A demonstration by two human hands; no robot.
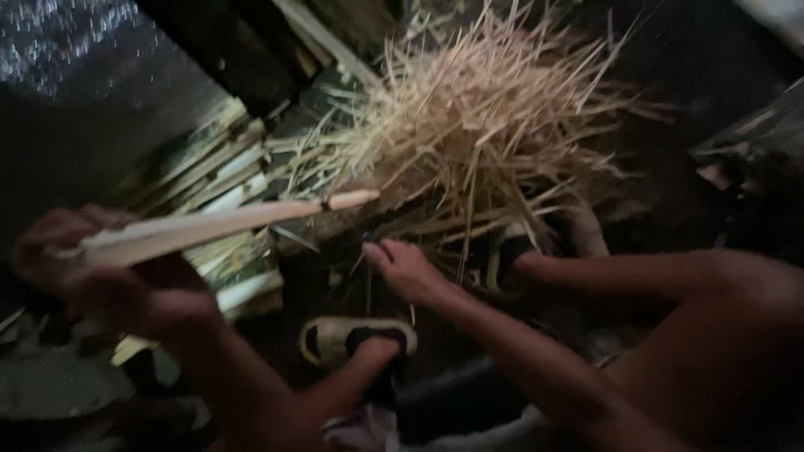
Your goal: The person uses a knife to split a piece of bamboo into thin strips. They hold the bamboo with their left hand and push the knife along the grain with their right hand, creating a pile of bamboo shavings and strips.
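Note:
My left hand is closed around a pale split cane stick that points right, its tip near a heap of thin dry strips. My right hand reaches down to the dark ground just below that heap, fingers curled among a few loose strips; whether it grips one is unclear. The picture is dim and blurred.
A stack of pale split cane pieces lies at left centre behind the stick. My foot in a light sandal rests on the ground below the right hand. My bent leg crosses at right. Dark objects crowd the right edge.

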